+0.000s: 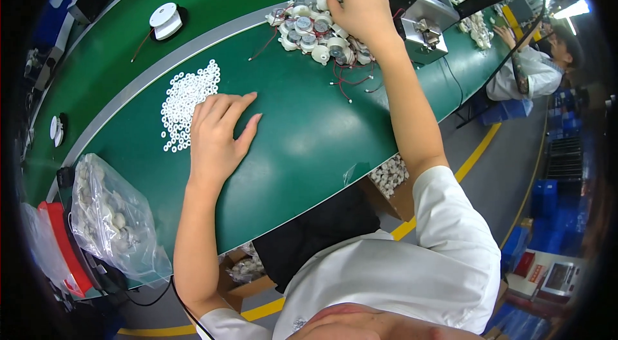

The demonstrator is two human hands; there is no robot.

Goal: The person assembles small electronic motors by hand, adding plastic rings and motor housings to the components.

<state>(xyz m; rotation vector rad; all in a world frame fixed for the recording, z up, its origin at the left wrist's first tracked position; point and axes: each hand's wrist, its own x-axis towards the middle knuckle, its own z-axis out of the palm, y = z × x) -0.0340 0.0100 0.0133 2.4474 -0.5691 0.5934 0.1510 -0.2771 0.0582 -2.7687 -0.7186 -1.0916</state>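
Note:
Small white rings [187,99] lie in a loose heap on the green worktop. My left hand [219,134] rests at the heap's right edge, its index finger and thumb apart and nothing seen between them. Farther right is a pile of small round motor-like parts [309,31], white and silver, with thin red and dark wires ending in small plugs. My right hand [360,9] reaches over the far side of this pile with its fingers bent. What its fingertips hold, if anything, is hidden.
A metal bench device [425,25] stands right of the pile. White spool-shaped parts [166,21] with wires sit on the green belt beyond the grey rail. A clear bag of parts [109,218] lies at left, beside a red bin [64,247]. Another person [528,73] sits at far right.

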